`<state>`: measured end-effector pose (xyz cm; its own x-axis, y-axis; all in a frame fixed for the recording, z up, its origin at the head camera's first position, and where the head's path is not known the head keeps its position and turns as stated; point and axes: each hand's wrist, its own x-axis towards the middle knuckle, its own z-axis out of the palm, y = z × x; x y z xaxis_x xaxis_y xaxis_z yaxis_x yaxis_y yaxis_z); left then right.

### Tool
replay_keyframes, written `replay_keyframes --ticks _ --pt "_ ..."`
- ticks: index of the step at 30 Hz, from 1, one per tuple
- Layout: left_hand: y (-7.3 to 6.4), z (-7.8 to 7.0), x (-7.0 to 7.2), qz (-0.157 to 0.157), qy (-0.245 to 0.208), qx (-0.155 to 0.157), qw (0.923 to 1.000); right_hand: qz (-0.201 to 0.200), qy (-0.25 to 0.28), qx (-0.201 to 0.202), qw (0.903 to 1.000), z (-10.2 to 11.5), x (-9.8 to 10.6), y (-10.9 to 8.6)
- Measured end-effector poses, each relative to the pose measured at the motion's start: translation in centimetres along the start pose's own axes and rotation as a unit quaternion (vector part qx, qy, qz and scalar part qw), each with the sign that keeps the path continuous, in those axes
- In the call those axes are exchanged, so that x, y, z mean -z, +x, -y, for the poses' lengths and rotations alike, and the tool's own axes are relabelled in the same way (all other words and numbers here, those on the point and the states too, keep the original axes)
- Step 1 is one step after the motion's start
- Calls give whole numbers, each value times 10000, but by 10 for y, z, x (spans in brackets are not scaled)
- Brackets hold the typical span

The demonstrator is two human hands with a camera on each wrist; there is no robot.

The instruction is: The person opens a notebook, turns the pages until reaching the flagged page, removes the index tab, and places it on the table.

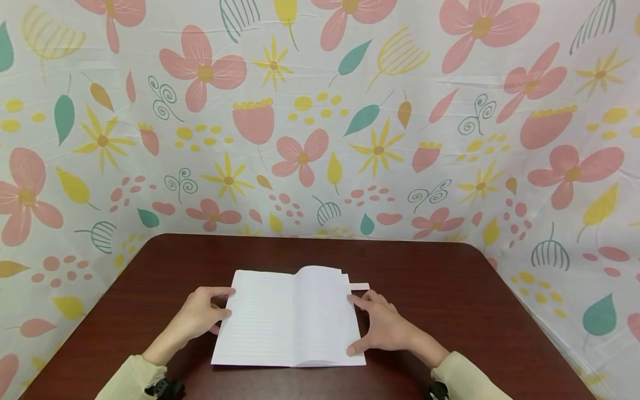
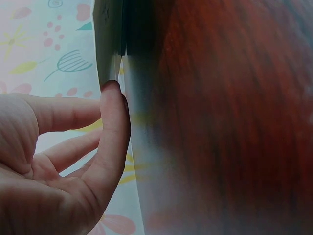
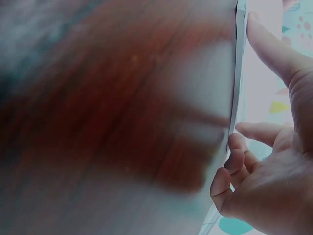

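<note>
An open notebook (image 1: 260,328) with ruled left pages lies on the table, its right-hand page arching up near the spine. At its left edge, my left hand (image 1: 202,311) has thumb and index fingertip on the margin. Up close in the left wrist view, the left hand (image 2: 98,161) pinches the notebook's edge (image 2: 108,54). My right hand (image 1: 387,325) is spread along the right edge, thumb near the lower corner and index finger higher up. From the right wrist view, its thumb and index finger touch the page (image 3: 259,83) while the other fingers bend beside the edge.
A white strip (image 1: 361,286) sticks out past the notebook's upper right side. The dark brown table (image 1: 450,289) has rounded far corners. A floral cloth (image 1: 320,122) hangs behind and along the sides. Light sleeves and dark wrist straps show at both wrists.
</note>
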<state>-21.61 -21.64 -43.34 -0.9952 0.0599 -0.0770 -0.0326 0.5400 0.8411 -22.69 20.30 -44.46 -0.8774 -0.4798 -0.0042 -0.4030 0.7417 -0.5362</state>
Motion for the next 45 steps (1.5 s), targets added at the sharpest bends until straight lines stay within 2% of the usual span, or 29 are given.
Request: replay_keyframes --ticks 8,10,13,18,24,30,34,38,45 --pt "0 2 1 -18 -34 3 10000 -83 -12 128 9999 4 -3 10" --pt "0 2 1 -25 -54 19 10000 -76 106 141 9998 4 -3 11" --pt "0 1 1 -8 -35 18 10000 -46 553 237 9982 4 -1 12" --pt "1 0 0 -47 1 31 10000 -104 1548 366 9872 3 4 13" --pt "1 0 0 -33 -19 46 10000 -255 2176 81 9757 4 6 16" --pt "0 0 0 -40 -43 33 10000 -148 3037 -137 9525 7 9 16" --pt "1 0 0 -56 -33 26 10000 -178 3244 -201 9455 12 10 16" --pt "2 0 0 -57 -41 71 9999 -193 3329 -229 9425 18 10 18" --pt "1 2 1 -36 -58 76 9999 -123 3398 4 9404 35 3 29"
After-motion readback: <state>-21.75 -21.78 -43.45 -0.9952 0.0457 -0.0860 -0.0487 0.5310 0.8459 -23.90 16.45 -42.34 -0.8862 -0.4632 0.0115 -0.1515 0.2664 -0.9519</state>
